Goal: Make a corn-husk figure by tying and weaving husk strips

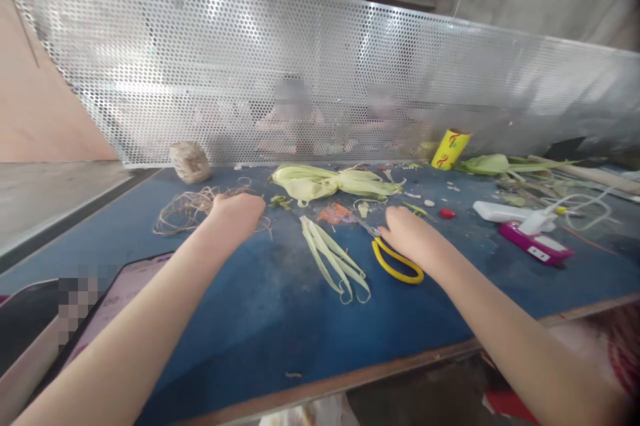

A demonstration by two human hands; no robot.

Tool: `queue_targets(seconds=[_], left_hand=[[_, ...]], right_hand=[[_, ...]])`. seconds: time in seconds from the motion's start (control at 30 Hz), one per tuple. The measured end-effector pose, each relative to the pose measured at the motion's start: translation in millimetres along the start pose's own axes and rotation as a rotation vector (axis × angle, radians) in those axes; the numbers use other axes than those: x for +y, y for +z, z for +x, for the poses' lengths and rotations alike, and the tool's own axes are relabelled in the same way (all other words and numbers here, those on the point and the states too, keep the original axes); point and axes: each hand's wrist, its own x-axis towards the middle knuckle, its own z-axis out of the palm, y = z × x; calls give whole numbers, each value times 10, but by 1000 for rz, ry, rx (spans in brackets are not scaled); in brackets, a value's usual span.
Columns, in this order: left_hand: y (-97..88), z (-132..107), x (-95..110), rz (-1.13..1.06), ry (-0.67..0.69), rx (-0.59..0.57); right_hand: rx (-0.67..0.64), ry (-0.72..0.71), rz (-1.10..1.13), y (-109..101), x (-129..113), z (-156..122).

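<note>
My left hand (pixel 239 211) is over the right side of a loose tangle of thin brown twine (pixel 183 209), fingers curled down onto the strands and mostly hidden behind the hand. My right hand (pixel 406 229) is closed on a pair of scissors (pixel 395 266) with yellow handles. One handle loop shows below the hand, and the blades point left and away. Between both hands lie pale green corn husk strips (pixel 330 253), joined at the far end and curling at the near ends. Behind them rests a larger tied husk bundle (pixel 325 183), beside orange scraps (pixel 336 213).
A perforated metal screen (pixel 320 73) runs along the table's back. A wrapped roll (pixel 191 161) and a yellow tube (pixel 451 149) stand before it. A purple power strip (pixel 535 244) with cables lies right; a large phone (pixel 107 306) lies left under my forearm.
</note>
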Motion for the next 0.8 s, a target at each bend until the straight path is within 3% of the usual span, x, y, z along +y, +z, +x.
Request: queue_targets(seconds=[0.13,0.27,0.5,0.8], left_hand=[[119,-89,281,135,4,49],[302,-163,475,125,64,27],[543,-212,488,-49,63,-108],[486,-271,573,-292,-83,-198]], right_hand=[[-22,-260,66,32,-418,93],[-54,-309,83,152,-651,168],[-92,-334,179,259,-697,228],[-141,-361,399,298,-662,271]])
